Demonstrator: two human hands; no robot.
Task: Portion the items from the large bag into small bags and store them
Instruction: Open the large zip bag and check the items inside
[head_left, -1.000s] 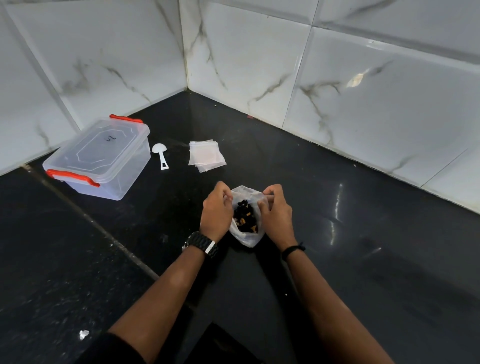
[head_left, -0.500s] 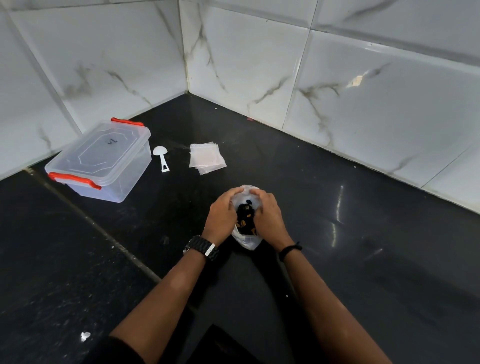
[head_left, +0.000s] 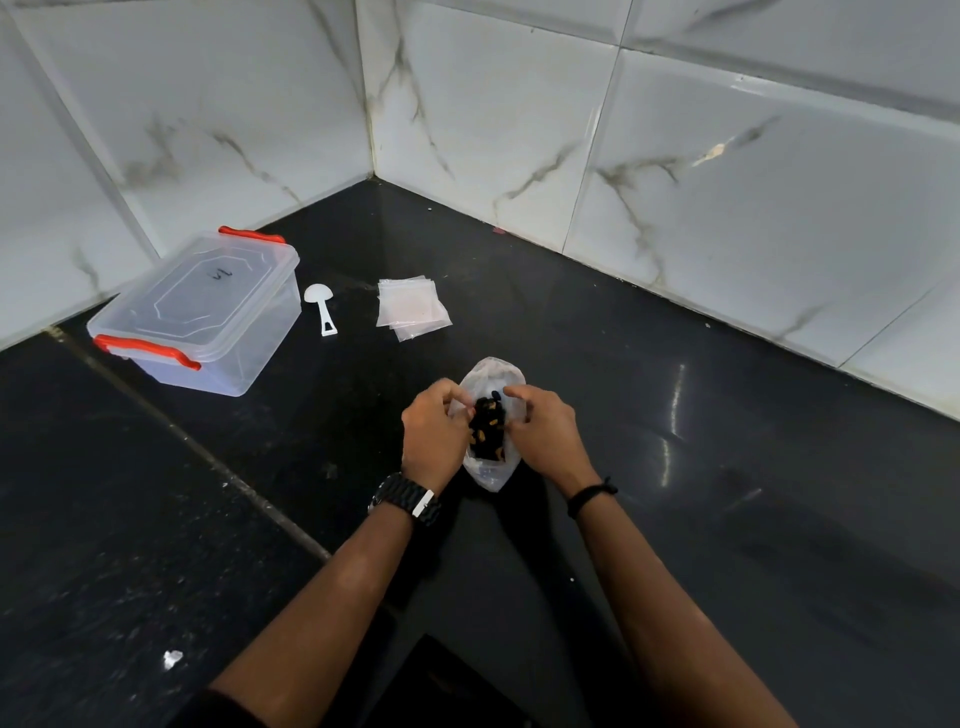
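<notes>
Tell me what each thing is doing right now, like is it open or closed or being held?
large bag: open at the top, dark pieces inside, held by both hands.
left hand: grips the bag's left edge.
right hand: grips the bag's right edge.
plastic box: lid on, red clips down.
small bags: empty, stacked flat.
white scoop: lying unused beside the box.

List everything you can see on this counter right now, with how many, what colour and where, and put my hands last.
large bag: one, clear plastic holding dark and orange pieces, centre of the counter, between both hands
small bags: a stack, count unclear, clear, behind the large bag
scoop: one, white, between the container and the small bags
container: one, clear with red clips, lid on, far left by the wall
counter: one, black, in a corner of white marbled tiles
left hand: one, black watch at the wrist, grips the bag's left edge
right hand: one, black wristband, grips the bag's right edge
</notes>
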